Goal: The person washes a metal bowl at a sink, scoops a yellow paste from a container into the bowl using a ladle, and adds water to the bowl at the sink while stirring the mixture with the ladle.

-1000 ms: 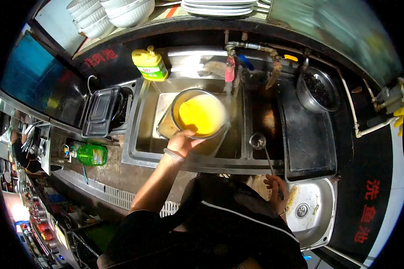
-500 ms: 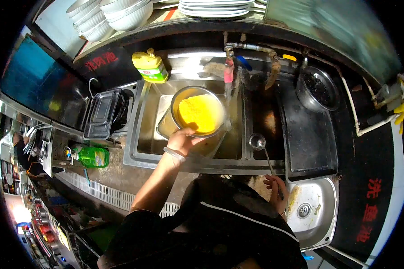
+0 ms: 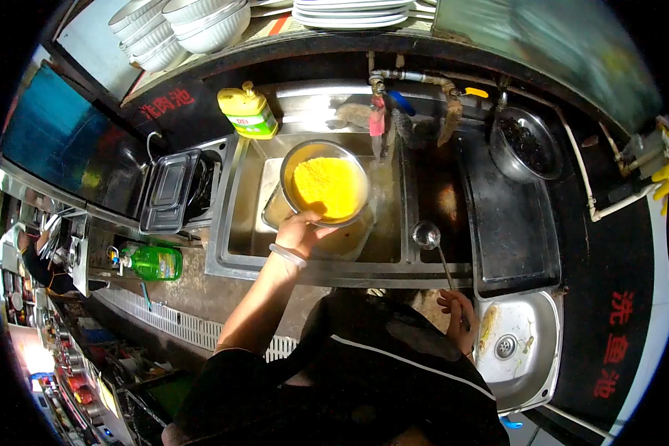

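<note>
My left hand [image 3: 302,232] grips the near rim of a round metal bowl [image 3: 284,187], thumb over the edge. Small yellow grains [image 3: 324,186], too fine to name surely, fill much of the bowl. The bowl is over the left sink basin [image 3: 249,234], above a container [image 3: 273,212] that it partly hides. Low at the right, my right hand [image 3: 457,316] is closed around the handle of a metal ladle [image 3: 427,236]. The ladle's round head is over the near edge of the dark right basin [image 3: 440,189].
A yellow jug [image 3: 247,111] stands behind the left basin, below stacked white bowls and plates [image 3: 353,13]. Taps [image 3: 377,93] hang over the sink. To the right are a black tray [image 3: 514,230], a metal bowl of dark pieces [image 3: 526,145] and a small sink [image 3: 524,372]. A green bottle [image 3: 154,262] stands left.
The whitish liquid at the bowl's right side shows less now. The bowl has shifted very slightly left. Another person's arm at the far left has moved; my right hand stays nearly still.
</note>
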Demonstrator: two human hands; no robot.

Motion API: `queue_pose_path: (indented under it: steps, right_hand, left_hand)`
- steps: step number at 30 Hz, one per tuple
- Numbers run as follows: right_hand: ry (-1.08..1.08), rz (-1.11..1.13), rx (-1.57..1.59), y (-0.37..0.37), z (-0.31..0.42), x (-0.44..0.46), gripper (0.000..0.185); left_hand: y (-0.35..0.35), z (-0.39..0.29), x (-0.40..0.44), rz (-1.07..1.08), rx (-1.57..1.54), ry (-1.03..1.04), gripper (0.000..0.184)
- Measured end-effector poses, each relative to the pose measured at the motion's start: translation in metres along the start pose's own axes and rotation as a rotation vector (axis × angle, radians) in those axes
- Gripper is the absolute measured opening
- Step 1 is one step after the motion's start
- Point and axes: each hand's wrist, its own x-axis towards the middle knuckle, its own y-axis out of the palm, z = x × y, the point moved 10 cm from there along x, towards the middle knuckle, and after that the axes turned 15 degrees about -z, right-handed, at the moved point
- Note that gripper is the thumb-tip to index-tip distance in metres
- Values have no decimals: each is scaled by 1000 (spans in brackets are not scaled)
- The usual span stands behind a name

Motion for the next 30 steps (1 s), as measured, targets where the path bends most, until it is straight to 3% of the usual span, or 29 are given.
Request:
queue_pose_path:
  steps: [12,18,30]
  right_hand:
    - [15,-1,11,-4,0,-3,23]
    - [-40,-3,-26,-6,1,-4,23]
    - [-119,-113,-103,-26,32,-10,24]
  left_hand:
    - [6,-5,-4,5,15,36,45]
    - [14,39,48,137,-225,-193,44]
    - [67,106,126,170,-313,-343,39]
